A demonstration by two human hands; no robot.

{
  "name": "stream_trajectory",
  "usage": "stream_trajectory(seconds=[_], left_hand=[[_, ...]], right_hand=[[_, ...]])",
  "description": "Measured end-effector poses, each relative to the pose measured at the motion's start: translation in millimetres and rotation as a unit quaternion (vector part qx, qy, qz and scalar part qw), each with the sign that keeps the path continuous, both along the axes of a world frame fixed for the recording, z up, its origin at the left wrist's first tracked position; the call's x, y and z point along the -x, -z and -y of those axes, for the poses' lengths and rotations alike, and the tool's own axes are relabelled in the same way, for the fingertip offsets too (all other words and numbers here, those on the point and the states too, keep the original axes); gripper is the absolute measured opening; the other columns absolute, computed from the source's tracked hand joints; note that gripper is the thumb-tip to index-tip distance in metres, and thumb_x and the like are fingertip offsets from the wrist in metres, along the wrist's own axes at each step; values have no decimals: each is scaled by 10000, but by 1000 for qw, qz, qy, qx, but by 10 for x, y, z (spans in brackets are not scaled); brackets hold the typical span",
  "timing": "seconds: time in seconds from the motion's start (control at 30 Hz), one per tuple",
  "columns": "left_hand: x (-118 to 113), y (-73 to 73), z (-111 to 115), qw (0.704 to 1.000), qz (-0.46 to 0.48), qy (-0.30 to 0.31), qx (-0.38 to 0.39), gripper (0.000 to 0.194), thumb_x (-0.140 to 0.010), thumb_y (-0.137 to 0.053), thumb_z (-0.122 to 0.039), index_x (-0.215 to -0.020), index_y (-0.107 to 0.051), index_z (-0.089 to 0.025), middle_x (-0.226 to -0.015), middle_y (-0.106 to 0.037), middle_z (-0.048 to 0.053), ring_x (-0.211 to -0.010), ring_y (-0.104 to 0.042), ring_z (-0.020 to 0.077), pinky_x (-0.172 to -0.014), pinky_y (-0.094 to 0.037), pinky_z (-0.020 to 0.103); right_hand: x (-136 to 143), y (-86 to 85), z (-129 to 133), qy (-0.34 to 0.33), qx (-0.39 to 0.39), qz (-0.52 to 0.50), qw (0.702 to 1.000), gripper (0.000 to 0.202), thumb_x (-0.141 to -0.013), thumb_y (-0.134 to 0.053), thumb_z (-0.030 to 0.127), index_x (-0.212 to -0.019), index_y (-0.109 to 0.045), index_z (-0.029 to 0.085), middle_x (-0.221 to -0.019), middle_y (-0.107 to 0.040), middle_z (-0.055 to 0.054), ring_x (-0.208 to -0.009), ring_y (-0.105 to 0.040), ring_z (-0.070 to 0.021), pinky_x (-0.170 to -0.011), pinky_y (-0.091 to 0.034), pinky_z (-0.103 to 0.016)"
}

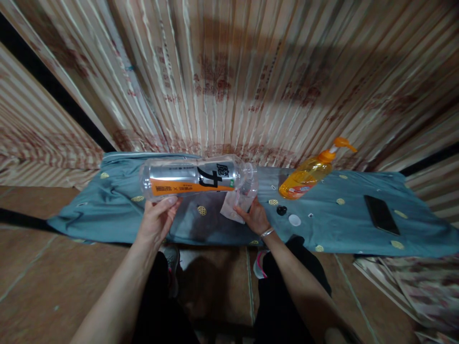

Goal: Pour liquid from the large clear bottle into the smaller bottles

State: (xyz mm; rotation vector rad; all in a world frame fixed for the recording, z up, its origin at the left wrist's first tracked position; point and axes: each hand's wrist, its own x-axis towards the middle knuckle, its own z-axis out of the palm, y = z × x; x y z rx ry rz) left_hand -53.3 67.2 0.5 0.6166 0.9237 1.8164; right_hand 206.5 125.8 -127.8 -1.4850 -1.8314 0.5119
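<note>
A large clear plastic bottle [190, 177] with a silver and orange label lies sideways above the cloth, its neck toward the right. My left hand [158, 217] grips it from below near its base, the thumb along its side. My right hand [254, 217] is closed on a whitish tissue [231, 209], just below the bottle's neck. A clear plastic piece [249, 186] shows between the neck and my right fingers; its shape is hard to make out. Close to my right hand, a black cap [281, 210] and a white disc [294, 220] lie on the cloth.
A pump bottle [304, 177] of orange liquid stands at the back, right of the big bottle. Farther right rests a dark phone [381, 215]. The green pineapple-print cloth [340, 229] covers a long low surface. Behind it hangs a striped curtain [229, 71].
</note>
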Motion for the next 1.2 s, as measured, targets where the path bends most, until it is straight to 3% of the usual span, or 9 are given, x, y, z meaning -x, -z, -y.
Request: stream_trajectory(seconds=[0.13, 0.6, 0.8, 1.03, 1.2], left_hand=[[0, 6, 0, 1000, -10, 5, 0, 474, -420, -899, -85, -826, -704, -233, -668, -687, -39, -545, -582, 99, -496, -493, 181], [5, 15, -5, 1000, -4, -9, 13, 523, -367, -914, -89, -830, -712, -223, -627, -660, -51, -537, -576, 94, -490, -478, 174], [-4, 6, -4, 1000, -11, -9, 8, 489, -366, -908, -91, -794, -706, -211, -703, -717, -13, -561, -599, 105, -491, -494, 180], [3, 20, -8, 1000, -2, -13, 5, 477, -358, -907, -74, -762, -691, -206, -594, -647, -48, -502, -549, 84, -488, -487, 181], [23, 65, -14, 1000, -13, -15, -5, 460, -399, -914, -98, -793, -708, -213, -563, -616, -49, -537, -593, 120, -516, -509, 217]], right_hand=[[-14, 8, -3, -12, -2, -3, 1000, 712, -837, -703, 462, -1433, -454, 162, -1343, -687, -216, -1226, -695, -360, -1041, -564, -565], [-5, 40, -12, -1, 1, -1, 1000, 691, -848, -705, 470, -1410, -474, 142, -1370, -672, -235, -1257, -676, -370, -1061, -553, -556], [-12, 93, -29, 2, 1, -9, 1000, 710, -845, -697, 506, -1412, -480, 137, -1334, -692, -232, -1211, -696, -395, -1028, -568, -590], [-5, 72, -19, 5, 9, -12, 1000, 706, -839, -699, 476, -1402, -481, 110, -1323, -693, -249, -1194, -703, -411, -1031, -563, -595], [2, 36, -14, -1, 18, -13, 1000, 691, -834, -711, 442, -1404, -476, 131, -1345, -685, -234, -1204, -701, -395, -1041, -562, -578]])
